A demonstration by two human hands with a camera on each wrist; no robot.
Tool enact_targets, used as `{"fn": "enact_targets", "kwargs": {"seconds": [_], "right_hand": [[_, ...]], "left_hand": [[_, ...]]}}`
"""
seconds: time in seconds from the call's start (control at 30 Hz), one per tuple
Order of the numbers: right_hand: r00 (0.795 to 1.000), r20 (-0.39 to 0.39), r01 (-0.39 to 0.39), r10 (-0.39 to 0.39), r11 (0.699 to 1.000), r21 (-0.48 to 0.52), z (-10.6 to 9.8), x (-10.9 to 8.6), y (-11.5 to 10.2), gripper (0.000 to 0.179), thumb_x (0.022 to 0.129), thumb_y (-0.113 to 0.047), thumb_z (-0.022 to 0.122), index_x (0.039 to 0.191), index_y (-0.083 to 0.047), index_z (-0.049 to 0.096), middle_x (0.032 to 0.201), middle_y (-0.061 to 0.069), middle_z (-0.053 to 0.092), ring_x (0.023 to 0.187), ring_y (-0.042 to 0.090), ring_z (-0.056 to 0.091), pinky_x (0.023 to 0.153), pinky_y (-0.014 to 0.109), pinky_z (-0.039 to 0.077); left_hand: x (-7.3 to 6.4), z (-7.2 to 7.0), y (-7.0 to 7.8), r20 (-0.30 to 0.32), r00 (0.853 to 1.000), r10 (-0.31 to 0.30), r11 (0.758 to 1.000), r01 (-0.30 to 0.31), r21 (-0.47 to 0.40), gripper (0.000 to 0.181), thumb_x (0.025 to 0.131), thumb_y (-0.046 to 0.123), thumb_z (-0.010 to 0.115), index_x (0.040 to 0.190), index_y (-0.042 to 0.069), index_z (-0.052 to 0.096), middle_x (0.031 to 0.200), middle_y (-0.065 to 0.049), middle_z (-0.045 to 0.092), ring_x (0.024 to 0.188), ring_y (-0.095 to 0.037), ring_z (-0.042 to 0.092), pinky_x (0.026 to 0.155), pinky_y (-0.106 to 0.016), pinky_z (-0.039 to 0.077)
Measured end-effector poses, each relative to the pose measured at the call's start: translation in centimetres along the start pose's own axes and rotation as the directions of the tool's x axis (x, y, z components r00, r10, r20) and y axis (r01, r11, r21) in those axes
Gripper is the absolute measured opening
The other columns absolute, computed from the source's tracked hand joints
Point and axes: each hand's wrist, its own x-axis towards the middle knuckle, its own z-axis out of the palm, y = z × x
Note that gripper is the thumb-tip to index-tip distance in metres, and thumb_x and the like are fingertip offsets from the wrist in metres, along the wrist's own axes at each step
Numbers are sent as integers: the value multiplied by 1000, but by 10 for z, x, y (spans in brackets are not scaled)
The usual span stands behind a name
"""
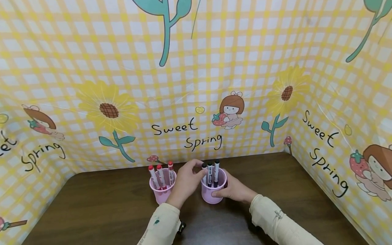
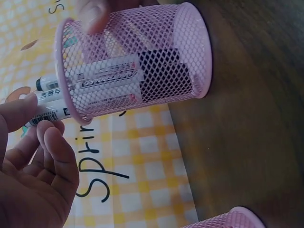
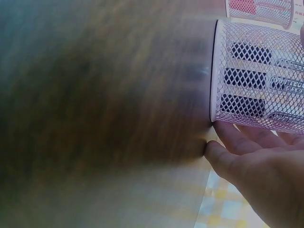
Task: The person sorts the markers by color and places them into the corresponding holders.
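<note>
My left hand (image 1: 187,180) pinches the upper end of a white-bodied, black-ended marker (image 2: 50,113) between thumb and fingers. This marker stands with two similar black markers (image 1: 216,173) in a pink mesh pen cup (image 1: 212,196). From the right side my right hand (image 1: 235,189) holds that cup, thumb across its front and fingers round behind. Through the mesh in the right wrist view, the markers' black lower ends (image 3: 244,77) show near the cup's base.
Left of my left hand stands a second pink mesh cup (image 1: 162,197) with three red-ended markers (image 1: 160,175). Both cups are on a dark wooden table (image 1: 107,204). A yellow checked cloth (image 1: 183,85) with printed flowers and lettering rises behind and at both sides.
</note>
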Motion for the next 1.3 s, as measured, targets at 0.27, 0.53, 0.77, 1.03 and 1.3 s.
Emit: {"fn": "enact_targets", "kwargs": {"seconds": [0.27, 0.53, 0.77, 1.03, 1.3], "right_hand": [[1000, 7, 10, -10, 1000, 9, 0, 1, 0, 86, 80, -21, 87, 149, -9, 37, 136, 8, 56, 121, 24, 54, 102, 45, 43], [1000, 9, 9, -9, 1000, 6, 0, 1, -1, 86, 80, -22, 87, 148, -9, 37, 136, 8, 56, 120, 24, 55, 101, 43, 44], [1000, 9, 3, -3, 1000, 16, 0, 1, -1, 85, 80, -22, 87, 148, -10, 38, 135, 7, 56, 120, 24, 55, 101, 42, 44], [1000, 11, 4, -4, 1000, 18, 0, 1, 0, 84, 79, -22, 87, 147, -10, 38, 134, 8, 56, 119, 24, 55, 100, 42, 44], [1000, 10, 9, -9, 1000, 23, 1, 1, 1, 83, 80, -19, 87, 146, -8, 39, 134, 9, 56, 120, 26, 55, 100, 41, 44]], "left_hand": [[0, 4, -5, 10, 1000, 6, 1000, -6, -2, 19, 92, 23, 76, 107, 12, 70, 100, 0, 65, 75, -16, 54, 65, -34, 48], [0, 4, -5, 2, 1000, 7, 1000, -7, 2, 19, 92, 23, 76, 107, 13, 70, 100, 1, 64, 78, -16, 55, 68, -34, 49], [1, 4, -4, 3, 1000, -12, 1000, 12, -1, 22, 92, 25, 76, 110, 16, 70, 104, 1, 65, 82, -16, 56, 72, -34, 49], [0, 2, 2, 17, 999, -29, 1000, 29, -1, 25, 92, 28, 76, 113, 17, 69, 110, -3, 66, 85, -17, 57, 74, -37, 50], [1, 1, 3, 20, 999, -27, 999, 27, -17, 26, 91, 27, 76, 114, 16, 68, 110, -3, 65, 83, -17, 57, 72, -36, 50]]}}
